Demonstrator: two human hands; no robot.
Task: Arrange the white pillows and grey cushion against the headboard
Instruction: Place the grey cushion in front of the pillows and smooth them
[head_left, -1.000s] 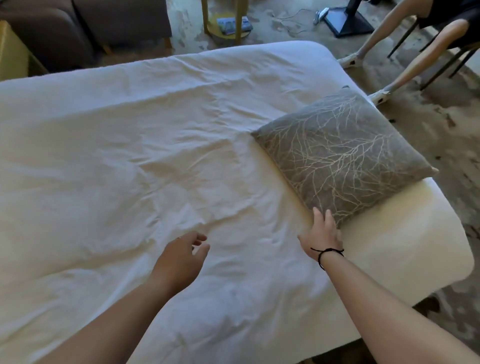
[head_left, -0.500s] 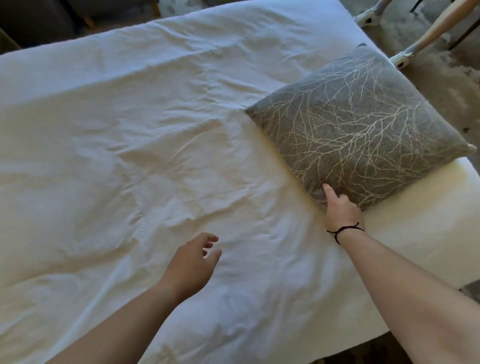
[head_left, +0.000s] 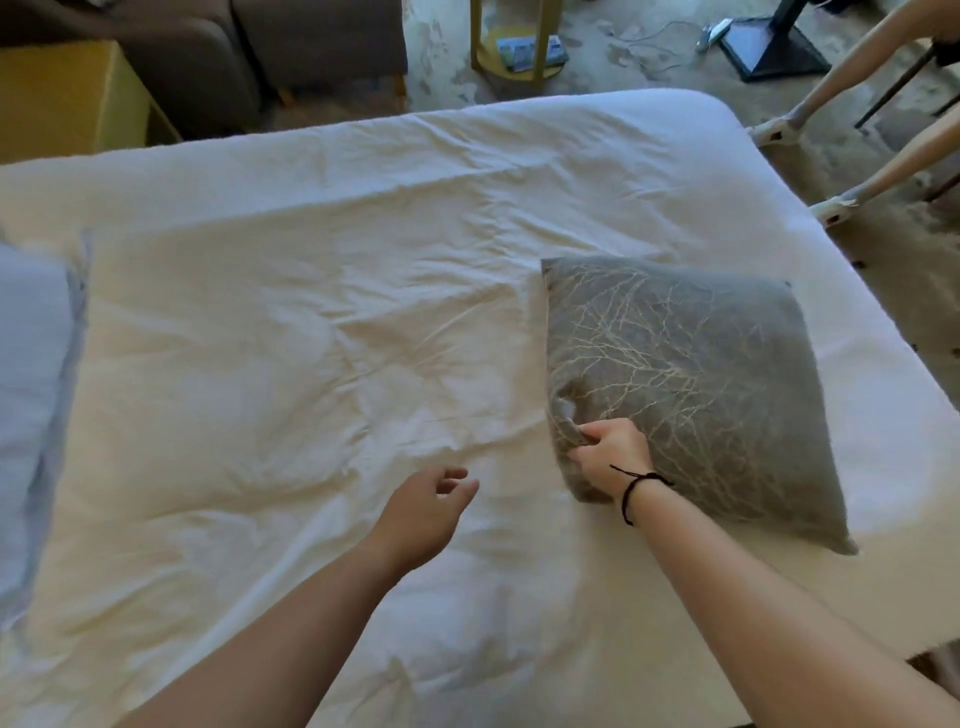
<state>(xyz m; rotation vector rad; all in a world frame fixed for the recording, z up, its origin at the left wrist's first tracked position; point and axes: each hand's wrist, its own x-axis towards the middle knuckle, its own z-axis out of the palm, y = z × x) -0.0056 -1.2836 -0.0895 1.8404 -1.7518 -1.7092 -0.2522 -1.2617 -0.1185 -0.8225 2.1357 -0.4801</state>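
Filling nearly the whole view, the bed (head_left: 291, 332) lies under a creased white sheet, its far rounded corner at the upper right and bare floor beyond it. On the right half of the bed lies the grey cushion (head_left: 691, 384), roughly square and patterned with pale branching lines; it is turned so that one corner points toward the lower right edge of the bed and the opposite corner toward the bed's middle, and its left edge runs almost straight away from the viewer. Its near left corner is bunched and puckered up off the sheet, while the remaining part lies flat. At the far left edge of the view a white pillow (head_left: 31, 415) shows only in part, its long side running near to far, well apart from the cushion. Beyond the bed stand a dark sofa (head_left: 249, 57), a yellow box (head_left: 62, 98) and a small yellow stand (head_left: 514, 41). The right hand (head_left: 613, 454), a thin black cord around its wrist, is closed on the cushion's near left corner, fingers curled into the fabric and pinching a fold. The left hand (head_left: 423, 512) hovers over the sheet just left of that corner, fingers loosely spread and holding nothing, not touching the cushion.
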